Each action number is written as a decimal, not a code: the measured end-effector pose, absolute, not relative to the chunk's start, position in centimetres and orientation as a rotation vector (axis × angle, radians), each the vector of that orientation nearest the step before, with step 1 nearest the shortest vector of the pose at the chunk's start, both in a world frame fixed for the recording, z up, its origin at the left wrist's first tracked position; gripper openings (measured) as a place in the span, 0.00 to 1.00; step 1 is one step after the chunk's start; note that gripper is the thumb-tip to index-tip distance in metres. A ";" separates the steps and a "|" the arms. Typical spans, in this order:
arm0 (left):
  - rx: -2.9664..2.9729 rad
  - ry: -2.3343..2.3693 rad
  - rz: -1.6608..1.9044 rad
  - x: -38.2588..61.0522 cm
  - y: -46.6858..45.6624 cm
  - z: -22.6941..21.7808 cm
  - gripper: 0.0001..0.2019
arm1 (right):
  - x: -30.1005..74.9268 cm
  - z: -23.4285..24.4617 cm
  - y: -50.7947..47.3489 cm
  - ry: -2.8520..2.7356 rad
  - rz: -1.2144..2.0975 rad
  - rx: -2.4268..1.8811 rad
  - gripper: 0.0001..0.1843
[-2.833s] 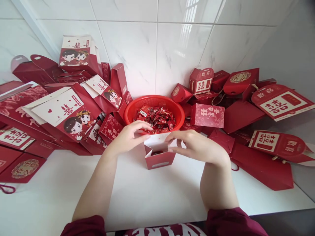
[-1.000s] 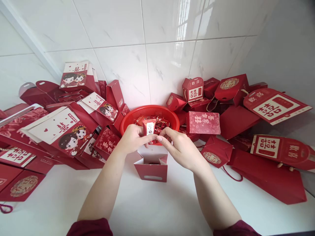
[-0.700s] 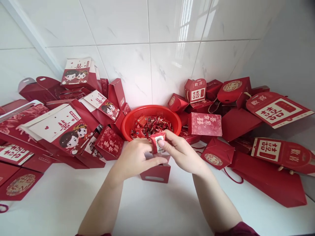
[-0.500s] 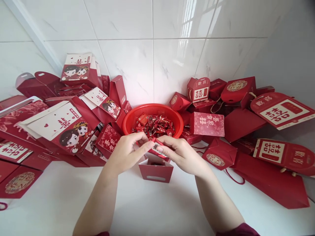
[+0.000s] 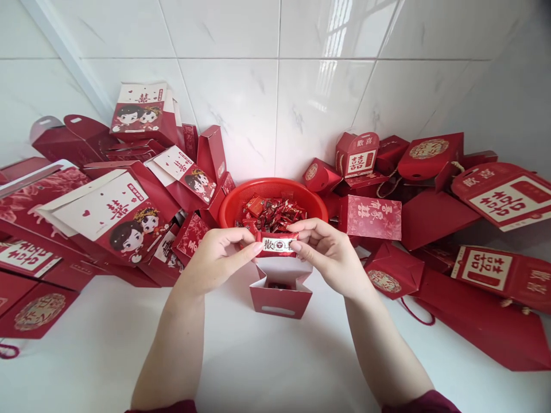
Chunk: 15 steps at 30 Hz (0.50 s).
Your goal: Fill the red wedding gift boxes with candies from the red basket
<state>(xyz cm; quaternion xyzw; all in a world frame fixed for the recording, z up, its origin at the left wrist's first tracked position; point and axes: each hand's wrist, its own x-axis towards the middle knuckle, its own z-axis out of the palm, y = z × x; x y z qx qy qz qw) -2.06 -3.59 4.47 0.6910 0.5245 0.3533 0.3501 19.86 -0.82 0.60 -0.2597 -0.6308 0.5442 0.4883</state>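
My left hand [image 5: 215, 258] and my right hand [image 5: 329, 255] pinch the two ends of a small red wrapped candy [image 5: 276, 244] with a white label, held level. It hangs just above a small open red box [image 5: 280, 295] with white inner flaps, which stands on the white counter [image 5: 241, 361]; something dark lies inside the box. Right behind the candy is a round red basket [image 5: 272, 188] full of similar red wrapped candies.
Piles of red gift boxes and bags with cartoon couples lie at the left [image 5: 116, 212]. More red boxes and flat red bags crowd the right [image 5: 434, 218]. White tiled walls [image 5: 275, 103] meet in a corner behind the basket.
Both hands lifted a candy from the basket, turned it between the fingers, and now hold it level above the open box. The view has shifted slightly.
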 end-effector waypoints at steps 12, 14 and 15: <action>1.818 1.321 0.848 -2.1 -3.2 4.2 0.14 | 19.9 0.6 -0.9 -1.546 1.272 -0.672 0.07; 1.837 1.292 0.876 -2.2 -3.3 4.2 0.14 | 19.9 0.7 -0.9 -1.547 1.286 -0.682 0.08; 1.849 1.271 0.893 -2.2 -3.3 4.2 0.14 | 20.0 0.7 -0.9 -1.547 1.301 -0.678 0.08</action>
